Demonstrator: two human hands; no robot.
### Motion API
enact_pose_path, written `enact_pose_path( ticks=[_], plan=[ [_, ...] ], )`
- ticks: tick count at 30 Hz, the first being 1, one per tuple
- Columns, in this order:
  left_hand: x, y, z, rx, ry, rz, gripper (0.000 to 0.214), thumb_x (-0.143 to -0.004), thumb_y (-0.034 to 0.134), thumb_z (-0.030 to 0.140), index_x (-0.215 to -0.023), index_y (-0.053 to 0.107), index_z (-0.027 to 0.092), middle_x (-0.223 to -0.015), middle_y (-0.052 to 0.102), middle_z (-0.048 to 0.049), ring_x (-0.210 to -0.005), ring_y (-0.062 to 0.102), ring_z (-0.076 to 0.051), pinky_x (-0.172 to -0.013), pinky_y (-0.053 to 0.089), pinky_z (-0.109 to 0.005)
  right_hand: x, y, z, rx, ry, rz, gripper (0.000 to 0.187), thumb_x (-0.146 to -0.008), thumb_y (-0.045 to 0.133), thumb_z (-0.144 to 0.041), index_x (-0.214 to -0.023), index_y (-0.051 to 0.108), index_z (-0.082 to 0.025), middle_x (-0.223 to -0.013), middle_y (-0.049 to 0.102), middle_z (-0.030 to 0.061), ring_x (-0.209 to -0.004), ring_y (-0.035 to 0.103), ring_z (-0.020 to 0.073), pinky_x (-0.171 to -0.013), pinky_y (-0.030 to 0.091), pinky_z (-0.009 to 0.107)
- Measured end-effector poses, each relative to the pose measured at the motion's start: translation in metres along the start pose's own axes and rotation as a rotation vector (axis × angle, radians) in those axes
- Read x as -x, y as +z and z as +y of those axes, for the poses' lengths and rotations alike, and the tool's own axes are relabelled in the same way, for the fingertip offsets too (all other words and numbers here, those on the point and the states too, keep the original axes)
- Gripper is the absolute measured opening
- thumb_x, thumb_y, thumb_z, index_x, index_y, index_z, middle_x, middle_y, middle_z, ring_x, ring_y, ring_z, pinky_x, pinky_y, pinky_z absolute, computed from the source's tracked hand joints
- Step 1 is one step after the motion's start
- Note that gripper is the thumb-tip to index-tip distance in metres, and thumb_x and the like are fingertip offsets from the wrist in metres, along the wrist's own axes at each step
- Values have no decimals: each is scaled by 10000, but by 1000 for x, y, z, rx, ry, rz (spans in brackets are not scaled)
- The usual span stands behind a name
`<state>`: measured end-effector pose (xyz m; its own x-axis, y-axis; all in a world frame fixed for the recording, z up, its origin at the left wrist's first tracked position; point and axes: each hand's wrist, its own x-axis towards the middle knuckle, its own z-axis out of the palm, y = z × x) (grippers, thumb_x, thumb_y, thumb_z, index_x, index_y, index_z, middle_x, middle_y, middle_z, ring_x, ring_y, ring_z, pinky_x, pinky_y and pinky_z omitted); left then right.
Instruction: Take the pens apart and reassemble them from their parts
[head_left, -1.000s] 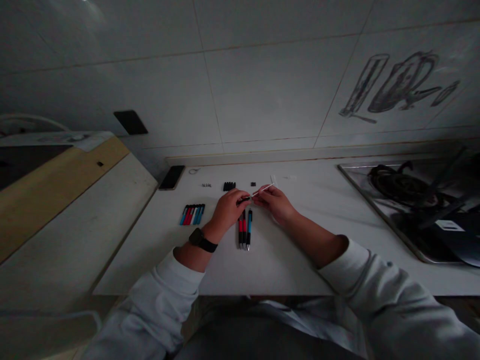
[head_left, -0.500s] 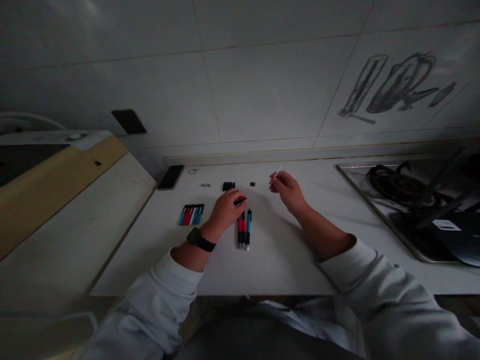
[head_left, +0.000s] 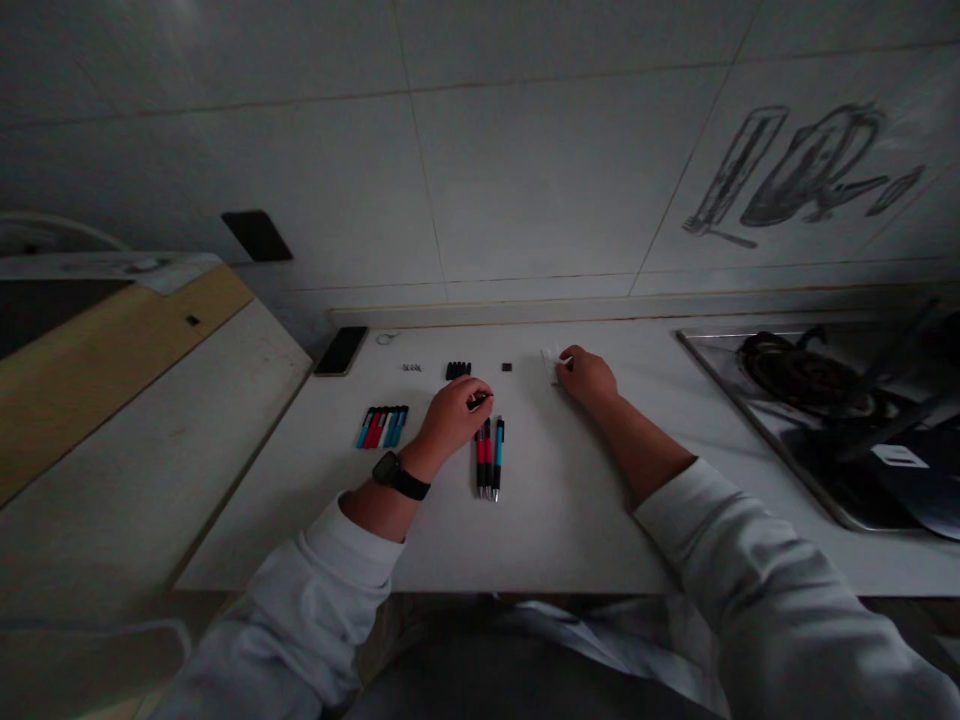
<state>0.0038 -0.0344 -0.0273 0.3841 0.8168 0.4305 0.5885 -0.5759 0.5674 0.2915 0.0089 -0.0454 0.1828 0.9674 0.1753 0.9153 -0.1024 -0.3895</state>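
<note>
My left hand (head_left: 452, 415) is closed on a small black pen part (head_left: 480, 401) just above three finished pens (head_left: 488, 458), red and blue, lying side by side on the white counter (head_left: 555, 520). My right hand (head_left: 588, 377) rests farther back with its fingers curled at a small pile of white refills (head_left: 550, 361); whether it grips one is hidden. A row of red and blue pen barrels (head_left: 383, 427) lies to the left of my left hand.
Along the back of the counter lie a dark phone (head_left: 342, 350), small springs (head_left: 411, 368), a cluster of black pen pieces (head_left: 458, 370) and one tiny black piece (head_left: 507, 367). A gas stove (head_left: 817, 400) fills the right side. A wooden-edged surface (head_left: 112, 360) lies left.
My right hand has drawn the thin white refill away from my left hand and carried it back right, down to the white pile. My left hand has hardly moved.
</note>
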Motion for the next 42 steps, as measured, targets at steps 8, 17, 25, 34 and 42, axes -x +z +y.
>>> enact_pose_path(
  ticks=[8, 17, 25, 34, 42],
  plan=[
    [-1, -3, 0, -6, -6, -1, 49, -911, 653, 160, -916, 683, 198, -931, 692, -29, -866, 649, -165, -826, 521, -301, -4, 1, 12, 22, -112, -36, 309, -945, 562, -288, -1146, 784, -210, -1117, 770, 121, -995, 696, 248, -863, 497, 323],
    [0, -5, -2, 0, -15, 19, 53, -916, 650, 158, -920, 686, 197, -930, 689, -30, -870, 646, -161, -825, 517, -300, -4, -8, 23, 46, -180, -94, 338, -940, 604, -303, -1210, 787, -216, -1133, 761, 110, -993, 696, 226, -907, 498, 301],
    [-1, -6, -7, 6, 7, 48, 54, -908, 659, 148, -912, 683, 197, -915, 684, -19, -860, 644, -157, -806, 508, -297, -4, -16, 31, 63, -295, -240, 387, -873, 725, -416, -1202, 788, -222, -1060, 763, 81, -928, 687, 215, -834, 493, 271],
    [-1, -8, -9, -10, 7, 71, 63, -902, 666, 151, -926, 692, 203, -914, 690, -24, -859, 650, -171, -788, 516, -305, -4, -10, 32, 52, -320, -191, 345, -916, 698, -393, -1199, 781, -215, -1071, 745, 85, -929, 675, 198, -867, 478, 262],
    [-1, -10, -9, 1, 20, 70, 67, -907, 666, 150, -928, 702, 202, -919, 688, -25, -867, 654, -169, -791, 524, -297, 5, -20, 19, -33, -300, -92, 344, -922, 694, -367, -1212, 755, -193, -1063, 748, 82, -835, 663, 180, -844, 478, 285]
  ],
)
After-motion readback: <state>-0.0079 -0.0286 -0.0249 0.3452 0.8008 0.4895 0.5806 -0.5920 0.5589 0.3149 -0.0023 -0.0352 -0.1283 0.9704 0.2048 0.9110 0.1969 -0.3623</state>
